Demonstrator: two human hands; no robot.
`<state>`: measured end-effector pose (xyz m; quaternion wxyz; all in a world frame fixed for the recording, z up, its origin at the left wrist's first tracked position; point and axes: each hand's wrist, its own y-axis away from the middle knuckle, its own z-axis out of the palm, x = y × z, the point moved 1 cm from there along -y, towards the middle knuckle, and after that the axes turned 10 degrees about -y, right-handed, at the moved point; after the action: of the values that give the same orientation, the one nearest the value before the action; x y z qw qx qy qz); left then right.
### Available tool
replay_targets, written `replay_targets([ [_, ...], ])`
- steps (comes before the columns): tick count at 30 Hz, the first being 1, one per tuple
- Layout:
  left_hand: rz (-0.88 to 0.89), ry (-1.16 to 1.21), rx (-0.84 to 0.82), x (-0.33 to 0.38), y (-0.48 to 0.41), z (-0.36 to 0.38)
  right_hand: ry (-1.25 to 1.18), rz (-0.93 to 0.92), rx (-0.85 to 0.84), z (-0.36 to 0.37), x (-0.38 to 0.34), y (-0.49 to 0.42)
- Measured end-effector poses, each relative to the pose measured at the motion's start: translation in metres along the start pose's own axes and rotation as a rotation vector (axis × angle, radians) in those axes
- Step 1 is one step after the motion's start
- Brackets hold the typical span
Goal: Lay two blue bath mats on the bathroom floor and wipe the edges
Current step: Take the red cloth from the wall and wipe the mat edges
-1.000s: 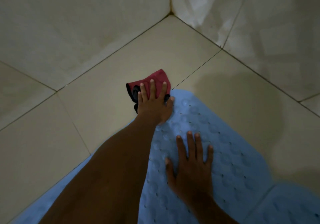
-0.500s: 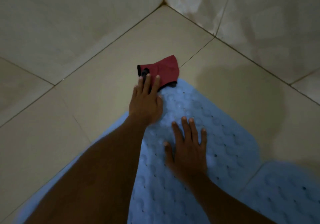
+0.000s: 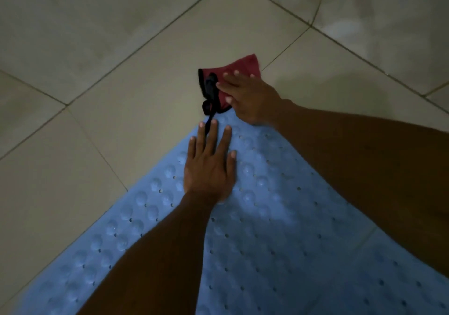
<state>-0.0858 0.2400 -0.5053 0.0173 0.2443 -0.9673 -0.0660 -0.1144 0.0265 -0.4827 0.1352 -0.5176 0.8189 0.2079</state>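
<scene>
At the far corner of the blue bath mat [image 3: 267, 217], near where the tiled floor [image 3: 116, 125] meets the walls [image 3: 388, 10], the right hand [image 3: 250, 98] presses a red cloth [image 3: 243, 65] flat to the tile just beyond the mat's rounded corner. Its fingers are spread and laid on top of the cloth rather than closed around it. A black strap or trim [image 3: 210, 88] of the cloth trails back onto the mat's tip. The left hand [image 3: 209, 171] lies palm down on the mat just behind that corner, fingers extended and splayed, grasping nothing and seemingly pinning the mat.

This mat lies flat on the floor. At the lower right a seam suggests a second blue mat [image 3: 403, 280] laid touching it, though the dim light leaves that uncertain. So the laying looks done, and the wiping is under way at this corner. How much of the remaining edges has been wiped cannot be told.
</scene>
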Motion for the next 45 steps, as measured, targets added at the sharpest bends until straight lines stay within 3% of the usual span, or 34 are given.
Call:
replay_targets([
  [9,0.016,0.004,-0.013,-0.002,-0.003,0.003,-0.096,0.374,0.213,-0.005,0.035,0.088],
  [13,-0.014,-0.015,-0.096,0.006,0.001,-0.002,-0.076,0.457,0.307,0.010,0.038,0.142],
  [19,0.233,0.074,-0.041,0.137,0.093,0.011,-0.072,0.520,0.338,0.025,0.047,0.198],
  [22,0.204,0.069,-0.063,0.181,0.121,0.019,-0.065,0.509,0.328,0.024,0.058,0.225],
  [25,0.181,0.013,-0.108,0.184,0.123,0.019,-0.045,0.523,0.287,0.026,0.064,0.257],
  [32,0.178,0.034,0.013,0.180,0.124,0.018,-0.040,0.569,0.266,0.026,0.073,0.319],
  [38,0.179,0.041,0.100,0.182,0.126,0.017,-0.062,0.632,0.373,0.036,0.097,0.407],
  [45,0.184,0.001,-0.090,0.183,0.120,0.013,-0.131,0.834,0.430,0.038,0.110,0.469],
])
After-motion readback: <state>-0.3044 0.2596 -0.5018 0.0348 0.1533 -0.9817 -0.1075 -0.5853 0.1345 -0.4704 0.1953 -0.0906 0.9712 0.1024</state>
